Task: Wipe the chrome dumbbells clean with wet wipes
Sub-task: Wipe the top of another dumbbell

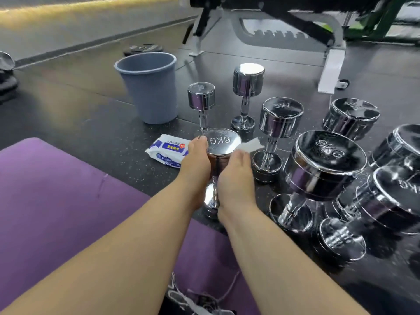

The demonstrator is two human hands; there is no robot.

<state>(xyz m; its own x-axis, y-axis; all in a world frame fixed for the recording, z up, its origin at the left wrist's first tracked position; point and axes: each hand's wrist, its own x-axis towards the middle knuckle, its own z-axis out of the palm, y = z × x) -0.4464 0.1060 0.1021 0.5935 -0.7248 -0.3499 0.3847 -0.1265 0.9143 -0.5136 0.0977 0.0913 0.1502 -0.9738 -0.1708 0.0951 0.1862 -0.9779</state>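
Dark speckled rubber floor [91, 123], purple mat [56, 201], weight bench [313, 27] behind.

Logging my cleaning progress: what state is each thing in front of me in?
6KG dumbbell: upright on the floor, held.
Left hand: grips its top head.
Right hand: holds wet wipe against that head.
Wipes pack: lying on the floor.
Grey bin: upright.
9KG dumbbell: upright, untouched.

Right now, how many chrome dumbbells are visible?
8 dumbbells: one held at centre, three upright behind it, four crowded on the right; overlaps there may hide more.
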